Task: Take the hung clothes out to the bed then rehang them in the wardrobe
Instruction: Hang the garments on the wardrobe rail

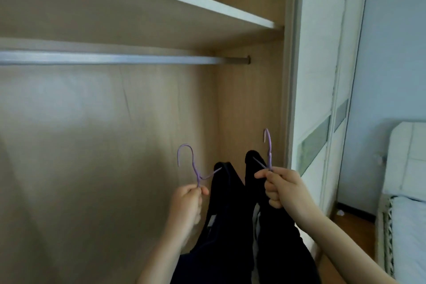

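Observation:
I face an open wooden wardrobe whose silver hanging rod (115, 60) is bare. My left hand (187, 200) pinches the neck of a purple hanger (189, 161), hook upward. My right hand (280, 188) grips the neck of a second purple hanger (268, 145). A dark garment (227, 226) hangs from the left hanger and another dark garment (274, 237) from the right one. Both hooks are well below the rod, toward its right end.
A shelf (184, 0) runs above the rod. The wardrobe's right side panel (251, 108) is close to my right hand. A white sliding door (320, 99) stands to the right, and the bed (410, 203) lies at the far right over wooden floor.

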The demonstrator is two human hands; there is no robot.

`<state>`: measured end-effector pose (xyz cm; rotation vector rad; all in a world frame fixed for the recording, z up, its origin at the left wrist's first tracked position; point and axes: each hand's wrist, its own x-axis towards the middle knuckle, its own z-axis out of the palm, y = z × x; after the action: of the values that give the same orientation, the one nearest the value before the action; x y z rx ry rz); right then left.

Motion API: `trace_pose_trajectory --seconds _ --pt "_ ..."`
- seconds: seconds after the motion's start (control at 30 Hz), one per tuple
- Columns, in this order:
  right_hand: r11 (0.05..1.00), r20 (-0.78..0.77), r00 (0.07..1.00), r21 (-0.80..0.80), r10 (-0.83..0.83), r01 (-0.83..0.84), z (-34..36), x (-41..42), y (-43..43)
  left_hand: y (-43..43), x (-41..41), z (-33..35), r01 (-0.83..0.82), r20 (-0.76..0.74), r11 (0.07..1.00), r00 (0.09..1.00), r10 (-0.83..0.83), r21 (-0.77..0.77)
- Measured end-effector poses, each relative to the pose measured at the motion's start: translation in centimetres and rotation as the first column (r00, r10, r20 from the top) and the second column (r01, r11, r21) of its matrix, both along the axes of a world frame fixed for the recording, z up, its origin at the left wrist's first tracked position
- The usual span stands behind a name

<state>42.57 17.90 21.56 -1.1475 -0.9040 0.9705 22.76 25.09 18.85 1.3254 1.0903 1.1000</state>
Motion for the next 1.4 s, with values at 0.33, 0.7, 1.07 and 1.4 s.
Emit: trace_pose_trajectory --seconds 0.33,0.7,1.07,1.4 --pt "0.997 -0.11 0.993 0.076 0.043 -0.034 5.7 4.7 15.2 14.4 4.7 5.5 -0.109 0.043 0.988 0.994 0.105 0.107" --pt "0.962 -0.091 0.973 0.196 0.21 -0.19 14.4 8.0 31.6 27.0 7.8 11.0 -0.193 0.051 0.969 0.981 0.187 0.155" --pt "0.926 -0.164 0.933 0.262 0.32 -0.272 21.6 12.7 45.4 31.6 11.4 13.1 -0.441 -0.038 0.859 0.884 0.466 0.259" --pt "0.912 -0.138 0.907 0.174 0.397 -0.372 18.4 12.9 51.5 33.6 13.7 13.4 -0.421 -0.115 0.894 0.891 0.439 0.154"
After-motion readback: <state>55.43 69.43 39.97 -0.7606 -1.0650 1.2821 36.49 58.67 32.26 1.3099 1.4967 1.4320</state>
